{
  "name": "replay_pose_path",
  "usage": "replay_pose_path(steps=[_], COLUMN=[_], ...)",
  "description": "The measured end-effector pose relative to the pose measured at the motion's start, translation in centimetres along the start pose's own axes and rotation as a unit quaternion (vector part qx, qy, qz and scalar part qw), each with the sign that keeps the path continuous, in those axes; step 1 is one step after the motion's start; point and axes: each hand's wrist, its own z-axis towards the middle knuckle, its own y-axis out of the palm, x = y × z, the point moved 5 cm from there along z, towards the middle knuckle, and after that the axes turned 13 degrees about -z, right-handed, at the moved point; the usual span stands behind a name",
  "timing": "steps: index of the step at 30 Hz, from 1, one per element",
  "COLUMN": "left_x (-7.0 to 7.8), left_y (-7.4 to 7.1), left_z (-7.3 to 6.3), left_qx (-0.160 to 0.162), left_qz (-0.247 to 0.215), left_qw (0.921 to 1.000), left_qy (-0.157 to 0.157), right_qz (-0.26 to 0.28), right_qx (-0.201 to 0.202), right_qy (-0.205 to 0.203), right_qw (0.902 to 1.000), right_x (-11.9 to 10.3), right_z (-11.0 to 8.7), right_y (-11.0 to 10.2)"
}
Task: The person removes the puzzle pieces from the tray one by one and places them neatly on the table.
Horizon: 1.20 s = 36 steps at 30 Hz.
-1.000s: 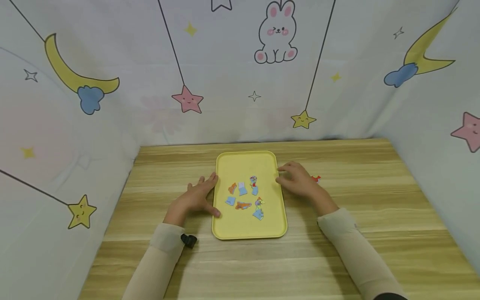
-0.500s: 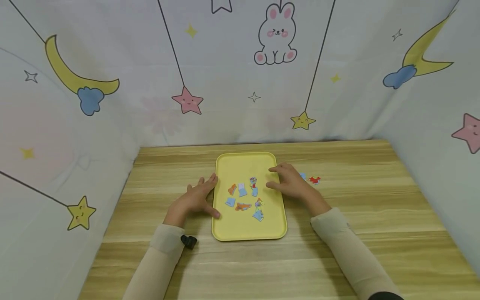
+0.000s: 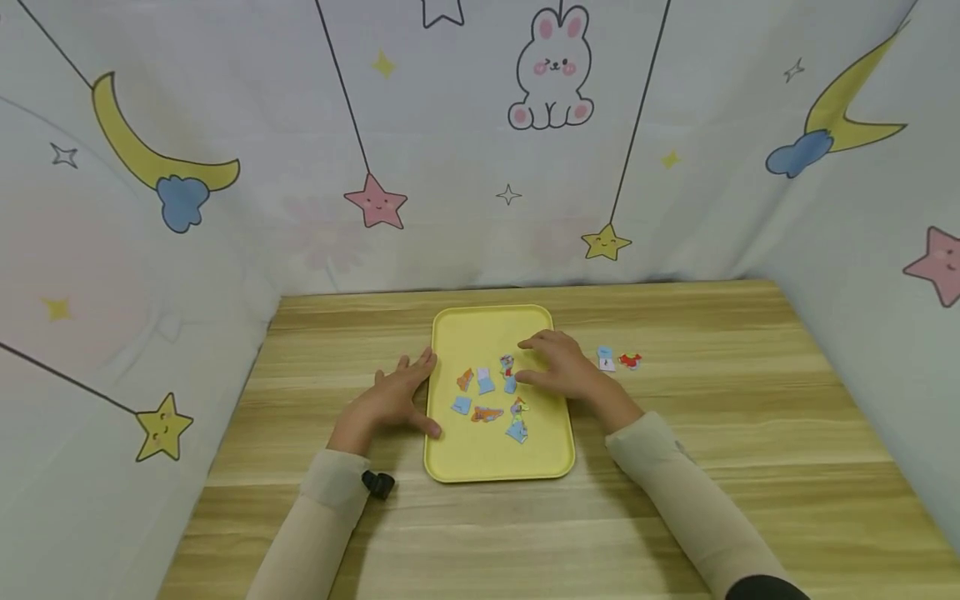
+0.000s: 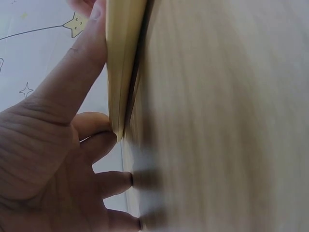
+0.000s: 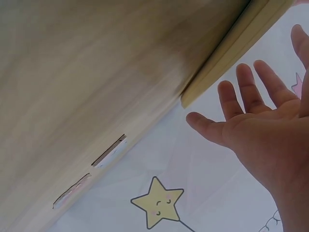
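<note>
A yellow tray [image 3: 487,458] lies on the table with several small flat printed pieces on it, puzzle-like in look. My left hand [image 3: 390,396] rests at the tray's left edge, thumb over the rim and fingers spread along its side; the left wrist view shows the thumb [image 4: 72,72] against the rim. My right hand [image 3: 562,367] is above the tray's right part, fingers apart and holding nothing. Its fingertips are nearest to a multicoloured piece [image 3: 507,362] and a light blue piece [image 3: 511,384]. Orange pieces [image 3: 487,414] and a blue piece [image 3: 461,405] lie further left.
On the wooden table [image 3: 712,400], right of the tray, lie a blue-and-white piece [image 3: 606,359] and a red piece [image 3: 631,362]. A white cloth [image 3: 465,242] printed with stars and moons encloses the back and sides.
My right hand has moved left from the tray's right edge to over the tray, uncovering the blue-and-white and red pieces on the table. The left hand stays in place.
</note>
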Motion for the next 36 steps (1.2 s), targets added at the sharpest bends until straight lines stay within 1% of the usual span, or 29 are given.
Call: replay_pose_path(steps=[8, 11, 16, 24, 28, 36], left_x=[0.4, 0.4, 0.2, 0.1, 0.3, 0.3], left_y=[-0.5, -0.5, -0.2, 0.2, 0.2, 0.1], left_z=[0.0, -0.1, -0.2, -0.5, -0.6, -0.3], left_qx=[0.006, 0.006, 0.004, 0.007, 0.008, 0.01], left_qz=[-0.001, -0.004, -0.011, -0.018, -0.019, -0.01], left_qw=[1.0, 1.0, 0.9999, 0.9998, 0.9998, 0.9999], left_qy=[0.001, -0.002, -0.001, -0.004, -0.001, 0.001], right_qz=[-0.023, -0.029, -0.036, -0.037, -0.049, -0.047], right_qx=[-0.006, -0.01, -0.039, -0.062, -0.065, -0.064], right_qy=[-0.018, -0.021, -0.005, 0.012, 0.011, 0.004], right_qw=[0.9996, 0.9993, 0.9986, 0.9973, 0.9966, 0.9968], right_x=[-0.8, -1.0, -1.2, -1.4, -1.5, -1.9], right_z=[1.0, 1.2, 1.2, 0.8, 0.9, 0.9], right_y=[0.1, 0.2, 0.8, 1.8, 2.2, 1.8])
